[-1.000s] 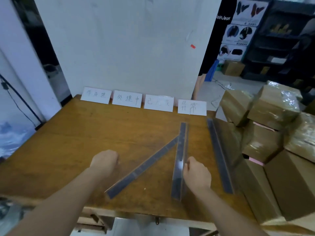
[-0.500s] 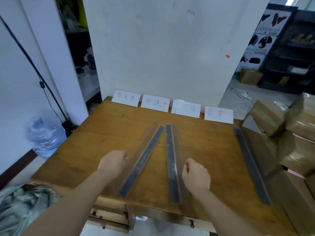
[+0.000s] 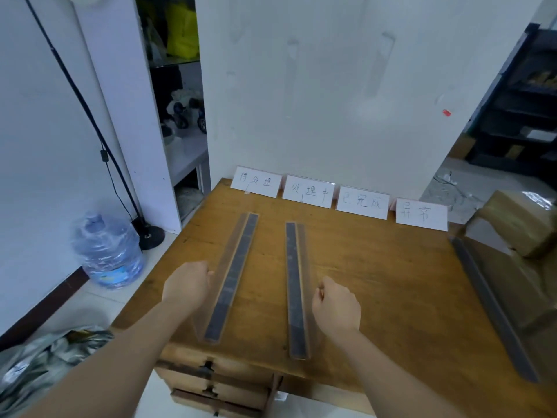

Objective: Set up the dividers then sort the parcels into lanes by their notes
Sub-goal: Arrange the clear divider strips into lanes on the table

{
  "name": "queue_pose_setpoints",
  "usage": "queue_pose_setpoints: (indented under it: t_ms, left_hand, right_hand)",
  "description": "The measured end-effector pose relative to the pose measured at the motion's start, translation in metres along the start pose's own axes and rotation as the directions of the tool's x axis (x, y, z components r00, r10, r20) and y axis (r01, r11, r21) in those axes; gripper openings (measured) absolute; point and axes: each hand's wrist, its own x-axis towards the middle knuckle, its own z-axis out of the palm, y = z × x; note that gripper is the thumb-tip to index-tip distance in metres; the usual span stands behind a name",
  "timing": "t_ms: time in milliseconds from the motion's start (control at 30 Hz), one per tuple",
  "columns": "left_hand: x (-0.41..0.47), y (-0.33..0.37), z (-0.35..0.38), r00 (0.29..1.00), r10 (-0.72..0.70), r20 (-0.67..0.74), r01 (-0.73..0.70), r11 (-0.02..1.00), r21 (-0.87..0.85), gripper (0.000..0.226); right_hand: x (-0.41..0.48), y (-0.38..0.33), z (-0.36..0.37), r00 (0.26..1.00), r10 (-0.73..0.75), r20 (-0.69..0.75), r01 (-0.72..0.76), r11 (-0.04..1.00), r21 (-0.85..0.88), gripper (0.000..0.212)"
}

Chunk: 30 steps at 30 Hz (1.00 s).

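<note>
Our left fingers [image 3: 208,271] are curled up tight on our left hand [image 3: 187,286]. They pinch the clear side of the left divider [image 3: 232,276]. Our right fingers [image 3: 320,292] are curled up too, on our right hand [image 3: 336,307]. They sit just beside the clear side of the middle divider [image 3: 294,285]. We cannot tell if they hold it or only come close.

Both of these dividers lie on the wooden table [image 3: 376,282]. Each one is a long dark strip with a clear side. They run from the near edge toward the wall and are well apart from each other. The left one leans a little to the right at its far end. A third divider [image 3: 494,309] lies near the right edge of the table, far from both our hands.

Four white note cards stand in a row at the back of the table, and each has writing on it. We call them the first card [image 3: 256,181], the second card [image 3: 309,191], the third card [image 3: 362,202] and the fourth card [image 3: 421,214]. The left divider ends near the first card. The middle divider ends near the left end of the second card.

Brown parcels [image 3: 518,224] sit in a pile at the right side, by the third divider. A big water bottle [image 3: 108,248] stands on the floor to the left. Wooden drawers [image 3: 217,378] sit under the table.
</note>
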Motion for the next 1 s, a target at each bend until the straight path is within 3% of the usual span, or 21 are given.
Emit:
queue_pose_setpoints:
  t_ms: [367,633,1000]
  left_hand:
    - [0.057,-0.036,0.007,0.997,-0.077,-0.011,0.077,0.997,0.011,0.027]
    - [0.095,-0.055,0.012,0.997,-0.076,0.009,0.076,0.996,0.045,0.023]
    - [0.149,-0.094,-0.007,0.999,-0.019,0.04,0.016,0.996,0.086,0.019]
  right_hand:
    - [0.059,-0.043,0.028,0.998,-0.055,0.012,0.055,0.998,0.011,0.013]
    - [0.089,-0.058,0.039,0.997,-0.005,0.071,0.003,1.0,0.024,0.008]
    - [0.099,-0.115,0.065,0.992,0.116,0.04,-0.116,0.993,-0.019,0.008]
